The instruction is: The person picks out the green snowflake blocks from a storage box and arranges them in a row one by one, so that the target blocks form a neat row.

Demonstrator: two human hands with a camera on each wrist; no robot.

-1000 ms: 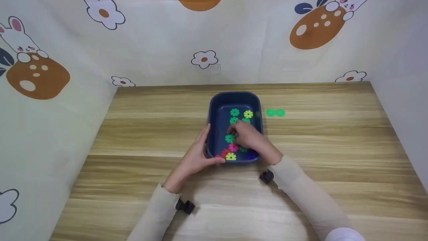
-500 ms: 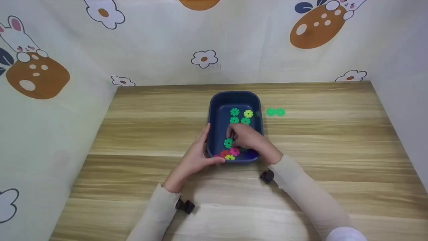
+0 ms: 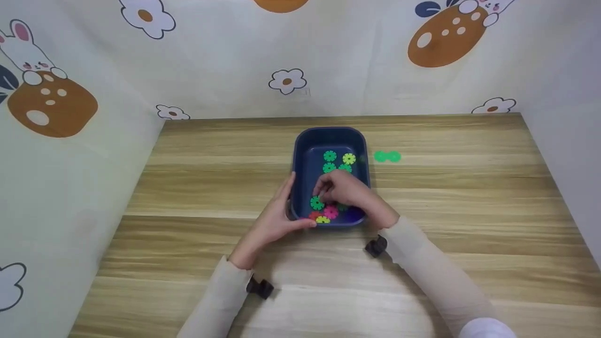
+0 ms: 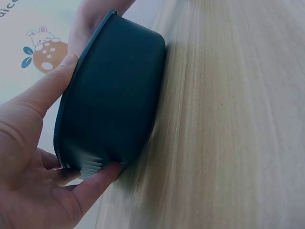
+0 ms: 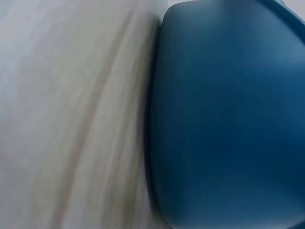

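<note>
A dark blue tub (image 3: 330, 137) stands on the wooden table (image 3: 211, 178), its near-left corner gripped by the left hand (image 3: 274, 220), thumb along the near rim and fingers against the side wall. The right hand (image 3: 345, 188) reaches inside with bent fingers beside a green disc (image 3: 317, 203); whether they pinch it cannot be told. Nearer the front wall lie a pink disc (image 3: 330, 212), a red one and a yellow one (image 3: 322, 219), close together. At the far end sit three green discs and another yellow disc (image 3: 349, 159). Outside, right of the tub, lies a green pair (image 3: 387, 156).
</note>
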